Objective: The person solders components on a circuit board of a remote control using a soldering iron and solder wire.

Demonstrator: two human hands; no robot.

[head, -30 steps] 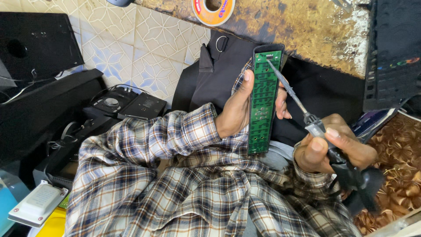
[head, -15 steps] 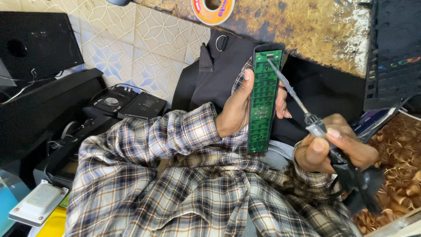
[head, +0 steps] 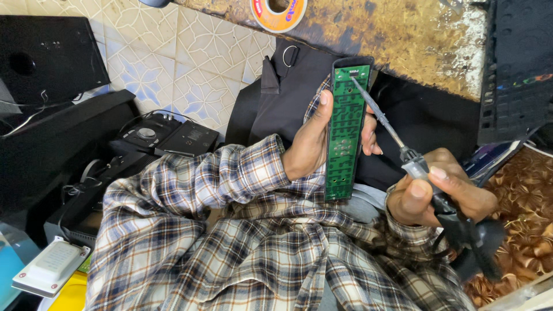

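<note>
Above your lap, your left hand point(head: 314, 141) was closed around the long green circuit board point(head: 344, 135), held upright in its black casing. Your right hand point(head: 435, 193) gripped the soldering iron point(head: 403, 151), tip touching the board's far end. A slip risked burning your thumb or scoring tracks. Solder reel point(head: 278, 11) lay far; dark bag point(head: 288, 98) crowded behind.
</note>
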